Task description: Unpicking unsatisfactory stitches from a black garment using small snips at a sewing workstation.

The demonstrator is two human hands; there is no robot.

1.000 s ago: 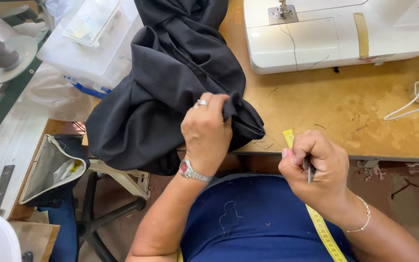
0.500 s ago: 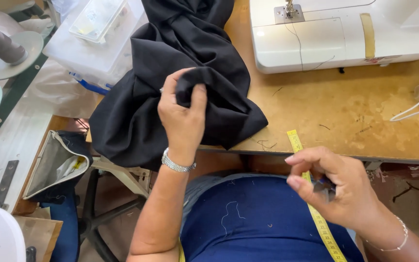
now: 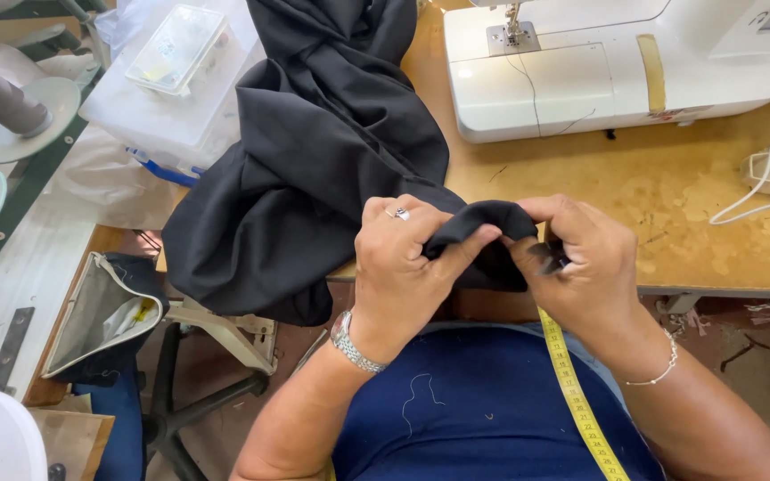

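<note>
Head view: both hands (image 3: 492, 267) pinch soft black fabric (image 3: 314, 178).

Bare counter (image 3: 581, 191) lay open right of the cloth (image 3: 314, 178). The sewing machine (image 3: 617, 71) blocked the far side, a plastic box (image 3: 171, 98) the left.

The black fabric (image 3: 314, 169) is a large matte woven piece, crumpled into deep folds. Most of it lies heaped on the wooden table's near edge, running up toward the top of the view, with one rounded lobe drooping over the table's front. A small folded edge of it is raised and pinched tight at the near right end.
</note>
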